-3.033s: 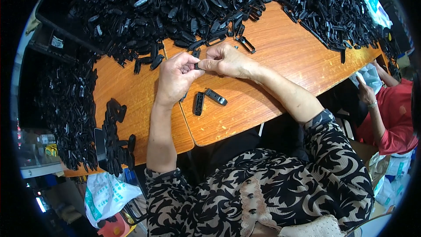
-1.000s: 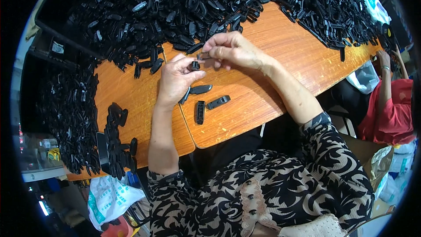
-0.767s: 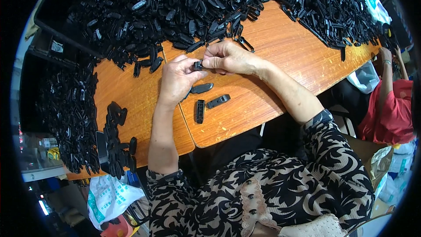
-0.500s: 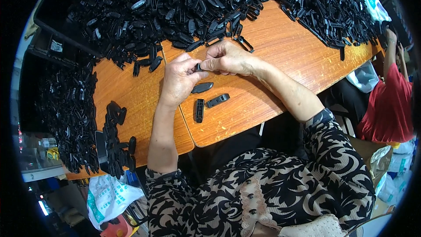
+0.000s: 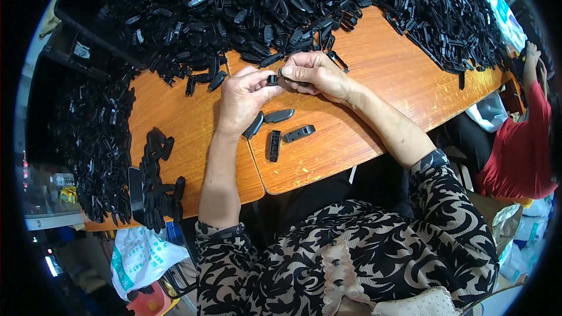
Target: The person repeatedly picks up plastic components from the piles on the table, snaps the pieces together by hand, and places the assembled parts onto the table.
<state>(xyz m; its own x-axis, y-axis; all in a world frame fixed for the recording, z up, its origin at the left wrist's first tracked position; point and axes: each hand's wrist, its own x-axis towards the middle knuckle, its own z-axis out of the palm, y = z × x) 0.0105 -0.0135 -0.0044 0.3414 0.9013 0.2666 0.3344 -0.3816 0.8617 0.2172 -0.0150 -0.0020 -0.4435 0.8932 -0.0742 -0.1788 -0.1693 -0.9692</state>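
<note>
My left hand [image 5: 241,98] is closed, with a small black plastic part [image 5: 272,80] pinched between thumb and fingertips. Close beside it, my right hand [image 5: 316,77] pinches another black plastic part [image 5: 302,83], mostly covered by the fingers. A narrow gap shows between the two parts. Below the hands, a smooth black oval cover [image 5: 279,116] lies on the wooden table [image 5: 328,158], with a second black cover [image 5: 253,124] next to my left wrist. Nearer to me rest an upturned black shell with ribs [image 5: 274,146] and a black slotted piece [image 5: 299,134].
A large heap of black plastic parts [image 5: 193,23] spreads along the table's far side, and another heap [image 5: 96,152] fills the left. A small cluster of black pieces [image 5: 155,181] lies at the left front. At the right sits a person in a red top [image 5: 521,146].
My hands have drawn slightly apart, and the part in my left hand shows more. A second cover is visible beside my left wrist. The whole view has shifted a little.
</note>
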